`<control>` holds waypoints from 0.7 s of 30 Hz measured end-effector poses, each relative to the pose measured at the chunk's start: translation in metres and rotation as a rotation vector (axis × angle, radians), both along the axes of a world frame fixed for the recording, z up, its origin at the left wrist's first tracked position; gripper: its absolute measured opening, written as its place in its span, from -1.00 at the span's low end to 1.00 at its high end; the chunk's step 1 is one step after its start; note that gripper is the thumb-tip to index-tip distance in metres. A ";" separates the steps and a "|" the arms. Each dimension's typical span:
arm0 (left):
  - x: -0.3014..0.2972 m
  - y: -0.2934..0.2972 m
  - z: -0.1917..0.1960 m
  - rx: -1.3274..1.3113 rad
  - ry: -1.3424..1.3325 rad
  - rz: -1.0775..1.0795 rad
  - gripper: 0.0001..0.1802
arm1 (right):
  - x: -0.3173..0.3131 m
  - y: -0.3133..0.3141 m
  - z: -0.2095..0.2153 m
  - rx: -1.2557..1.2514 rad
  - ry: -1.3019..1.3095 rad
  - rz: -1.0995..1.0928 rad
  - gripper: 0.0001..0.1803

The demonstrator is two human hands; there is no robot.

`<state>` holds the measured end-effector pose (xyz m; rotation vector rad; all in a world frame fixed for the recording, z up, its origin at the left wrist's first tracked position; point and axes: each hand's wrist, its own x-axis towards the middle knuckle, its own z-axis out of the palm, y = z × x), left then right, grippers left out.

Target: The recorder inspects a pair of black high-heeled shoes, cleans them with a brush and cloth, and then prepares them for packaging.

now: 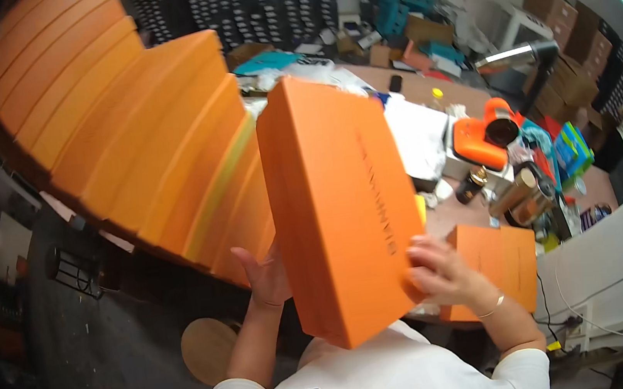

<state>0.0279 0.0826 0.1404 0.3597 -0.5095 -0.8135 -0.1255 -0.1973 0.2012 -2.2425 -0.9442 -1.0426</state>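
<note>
An orange cardboard box (349, 213), long and with dark lettering on its broad face, is held up tilted in front of my chest. My left hand (265, 276) presses against its lower left side, thumb spread; the other fingers are partly hidden behind the box. At the lower right edge, my right hand (446, 275) grips with bent, slightly blurred fingers and wears a thin bracelet on the wrist. Close beyond my right hand, two more orange boxes (495, 265) lie on the table.
A tall stack of orange boxes (110, 141) fills the left side. The cluttered table (477, 209) carries an orange tape dispenser-like device (480, 139), a dark bottle (471, 185) and a lamp (516, 56). A round stool (210, 351) stands at lower left. Cables hang at right.
</note>
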 end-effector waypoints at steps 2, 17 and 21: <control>-0.028 -0.015 -0.034 0.433 -0.042 0.126 0.00 | -0.033 0.015 -0.062 -0.046 0.278 -0.103 -0.47; 0.016 -0.082 -0.158 1.044 0.261 0.153 -0.44 | 0.001 -0.032 -0.177 1.624 1.466 -0.155 -0.64; 0.046 -0.049 -0.134 1.168 -0.170 0.624 -0.34 | 0.048 0.062 -0.110 1.127 1.556 -0.133 -0.47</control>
